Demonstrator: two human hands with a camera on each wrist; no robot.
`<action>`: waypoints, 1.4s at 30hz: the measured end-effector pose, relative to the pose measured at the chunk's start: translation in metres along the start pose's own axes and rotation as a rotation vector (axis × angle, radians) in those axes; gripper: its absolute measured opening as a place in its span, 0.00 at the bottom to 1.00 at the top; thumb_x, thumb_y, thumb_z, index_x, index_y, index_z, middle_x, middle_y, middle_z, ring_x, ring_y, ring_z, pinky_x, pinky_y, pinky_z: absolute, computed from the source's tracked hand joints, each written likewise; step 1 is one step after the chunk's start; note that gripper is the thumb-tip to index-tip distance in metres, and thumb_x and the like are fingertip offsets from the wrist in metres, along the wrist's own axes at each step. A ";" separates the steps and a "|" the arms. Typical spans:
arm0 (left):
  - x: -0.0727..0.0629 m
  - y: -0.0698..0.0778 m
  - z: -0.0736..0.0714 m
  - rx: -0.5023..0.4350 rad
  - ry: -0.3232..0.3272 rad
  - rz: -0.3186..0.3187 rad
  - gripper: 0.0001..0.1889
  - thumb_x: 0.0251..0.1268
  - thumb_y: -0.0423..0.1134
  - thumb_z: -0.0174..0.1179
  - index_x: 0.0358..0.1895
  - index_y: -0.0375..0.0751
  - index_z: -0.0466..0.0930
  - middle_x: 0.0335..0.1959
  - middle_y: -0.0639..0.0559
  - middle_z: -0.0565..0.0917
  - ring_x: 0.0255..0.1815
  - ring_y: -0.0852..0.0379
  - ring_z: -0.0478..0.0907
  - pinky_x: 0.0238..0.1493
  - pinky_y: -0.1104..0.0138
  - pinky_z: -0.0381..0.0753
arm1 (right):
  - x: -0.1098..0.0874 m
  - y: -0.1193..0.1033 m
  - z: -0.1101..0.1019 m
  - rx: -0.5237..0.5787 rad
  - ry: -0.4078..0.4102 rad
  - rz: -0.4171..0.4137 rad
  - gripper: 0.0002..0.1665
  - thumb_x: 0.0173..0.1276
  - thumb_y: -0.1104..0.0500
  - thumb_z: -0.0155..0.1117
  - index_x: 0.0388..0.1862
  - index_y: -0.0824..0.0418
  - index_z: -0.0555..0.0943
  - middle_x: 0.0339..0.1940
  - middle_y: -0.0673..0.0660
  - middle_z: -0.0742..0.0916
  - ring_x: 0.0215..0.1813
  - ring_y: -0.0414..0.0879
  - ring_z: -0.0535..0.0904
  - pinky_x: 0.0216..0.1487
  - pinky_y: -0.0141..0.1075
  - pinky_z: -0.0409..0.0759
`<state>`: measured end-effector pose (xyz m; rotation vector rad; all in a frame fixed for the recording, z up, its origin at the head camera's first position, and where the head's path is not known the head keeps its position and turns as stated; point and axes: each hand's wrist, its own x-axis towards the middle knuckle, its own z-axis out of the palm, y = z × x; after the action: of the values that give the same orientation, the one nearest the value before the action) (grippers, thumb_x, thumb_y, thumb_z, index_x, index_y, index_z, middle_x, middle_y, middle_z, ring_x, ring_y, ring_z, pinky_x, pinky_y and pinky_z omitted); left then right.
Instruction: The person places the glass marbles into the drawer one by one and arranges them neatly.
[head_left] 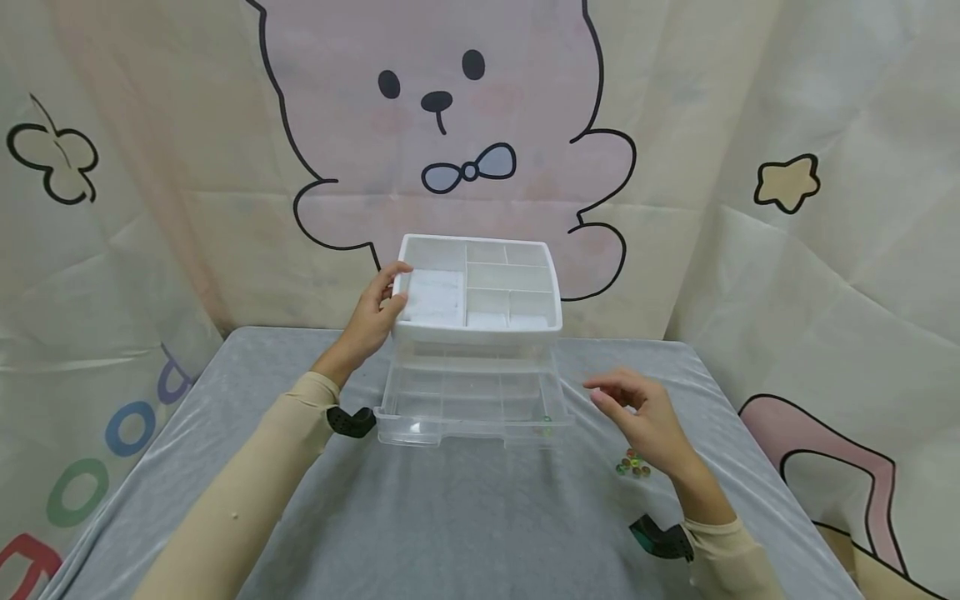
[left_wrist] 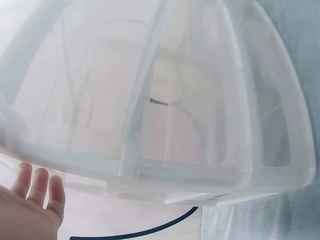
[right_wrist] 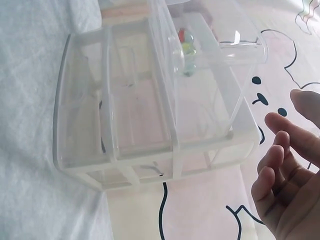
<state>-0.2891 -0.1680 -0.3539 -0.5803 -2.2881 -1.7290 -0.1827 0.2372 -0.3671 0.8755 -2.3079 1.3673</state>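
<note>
Here, left fingers (head_left: pixel 386 277) grip the organizer (head_left: pixel 480 336); right fingers (head_left: pixel 619 381) hover, loosely bent.

- Grey plush cloth (head_left: pixel 465 525) over the surface (head_left: pixel 315 533), wrinkled near its left edge.
- Cream backdrop (head_left: pixel 697 100) standing behind the surface's far edge.
- Pink cartoon bear (head_left: pixel 450 212) printed above the middle of that edge, wearing a pale-blue bow tie (head_left: pixel 468 171).
- Three-lobed black outline (head_left: pixel 60 158), past the far left corner.
- Yellow star (head_left: pixel 787 183), past the far right corner.
- Blue ring-shaped letter (head_left: pixel 111 429), beside the left edge.
- Pink arch (head_left: pixel 828 442), beside the right edge.
</note>
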 end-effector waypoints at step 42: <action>-0.001 0.000 0.000 -0.003 0.002 -0.020 0.24 0.80 0.35 0.43 0.76 0.42 0.59 0.68 0.32 0.64 0.54 0.51 0.67 0.49 0.62 0.67 | -0.070 0.082 -0.026 -0.096 -0.050 0.329 0.12 0.74 0.66 0.60 0.50 0.72 0.85 0.41 0.39 0.88 0.39 0.31 0.83 0.38 0.30 0.81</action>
<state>-0.2883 -0.1682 -0.3545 -0.5577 -2.2986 -1.7412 -0.1834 0.3130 -0.4488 0.5221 -2.6199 1.3542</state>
